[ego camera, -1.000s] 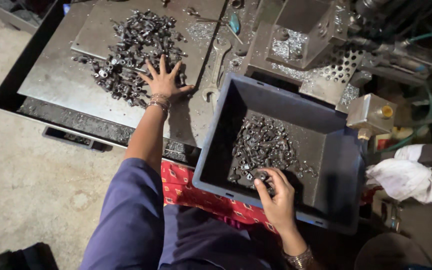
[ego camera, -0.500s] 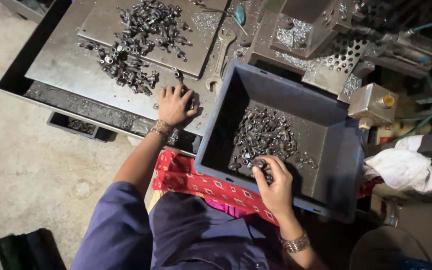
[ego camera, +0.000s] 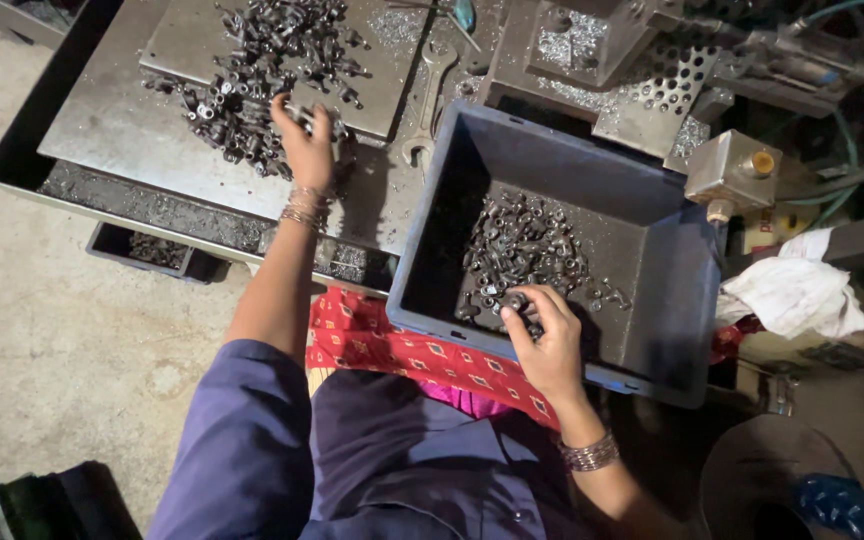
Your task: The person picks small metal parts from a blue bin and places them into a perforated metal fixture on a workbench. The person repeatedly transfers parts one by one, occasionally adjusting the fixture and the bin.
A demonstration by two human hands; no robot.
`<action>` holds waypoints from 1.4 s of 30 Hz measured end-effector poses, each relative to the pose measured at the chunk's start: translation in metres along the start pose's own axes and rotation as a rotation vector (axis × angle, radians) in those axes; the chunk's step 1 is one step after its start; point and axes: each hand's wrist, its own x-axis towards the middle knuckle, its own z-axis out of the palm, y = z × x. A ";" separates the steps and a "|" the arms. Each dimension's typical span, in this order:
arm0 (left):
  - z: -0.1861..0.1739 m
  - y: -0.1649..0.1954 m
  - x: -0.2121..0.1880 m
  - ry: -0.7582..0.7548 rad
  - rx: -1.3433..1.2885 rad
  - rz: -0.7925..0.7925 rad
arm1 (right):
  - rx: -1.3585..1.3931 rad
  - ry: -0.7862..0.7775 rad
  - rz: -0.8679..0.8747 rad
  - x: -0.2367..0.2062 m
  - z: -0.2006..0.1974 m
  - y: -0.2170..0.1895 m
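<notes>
A heap of small dark metal parts (ego camera: 252, 70) lies on a steel work table (ego camera: 122, 140). My left hand (ego camera: 307, 148) rests at the heap's near edge, its fingers curled over a few of the parts. A dark grey plastic bin (ego camera: 672, 270) stands to the right, tilted toward me, with a smaller pile of the same metal parts (ego camera: 527, 245) inside. My right hand (ego camera: 549, 345) is inside the bin at its near wall, and its fingers pinch several parts from that pile.
A spanner (ego camera: 430, 95) lies on the table between the heap and the bin. Machine housings with a perforated plate (ego camera: 667, 85) and a small metal box (ego camera: 732, 170) stand behind the bin. At the right are a white rag (ego camera: 792, 295) and hoses. A red patterned cloth (ego camera: 402, 350) covers my lap.
My left hand lay spread on the heap, drew back toward the bin's corner, and now reaches into the heap again with curled fingers. My right hand stayed inside the bin.
</notes>
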 end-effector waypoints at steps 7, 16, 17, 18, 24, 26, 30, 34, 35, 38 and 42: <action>-0.027 0.062 -0.010 -0.251 -1.322 -0.876 | -0.031 0.040 -0.045 0.003 0.000 -0.001; -0.025 0.155 -0.087 -0.486 -1.212 -0.857 | 0.234 0.017 0.274 -0.003 -0.003 0.038; -0.026 0.163 -0.100 -0.518 -1.137 -0.811 | 0.358 0.030 0.200 -0.002 -0.003 0.044; -0.025 0.171 -0.116 -0.517 -0.963 -0.750 | 0.482 0.042 0.126 -0.002 -0.003 0.049; -0.011 0.209 -0.185 -0.554 -0.402 -0.105 | 0.612 0.006 0.161 -0.003 -0.001 0.061; -0.011 0.216 -0.196 -0.593 -0.330 -0.125 | 0.613 0.030 0.205 -0.004 0.000 0.060; -0.014 0.225 -0.200 -0.644 -0.156 -0.147 | 0.549 -0.002 0.144 -0.005 -0.001 0.057; -0.013 0.232 -0.198 -0.626 -0.118 -0.187 | 0.661 0.003 0.189 -0.005 0.001 0.057; -0.013 0.233 -0.197 -0.621 -0.109 -0.198 | 0.655 0.001 0.200 -0.005 0.001 0.058; -0.015 0.236 -0.197 -0.615 -0.106 -0.167 | 0.626 -0.007 0.292 -0.004 0.001 0.059; -0.017 0.238 -0.200 -0.580 -0.067 -0.085 | 0.680 0.023 0.358 -0.004 0.000 0.058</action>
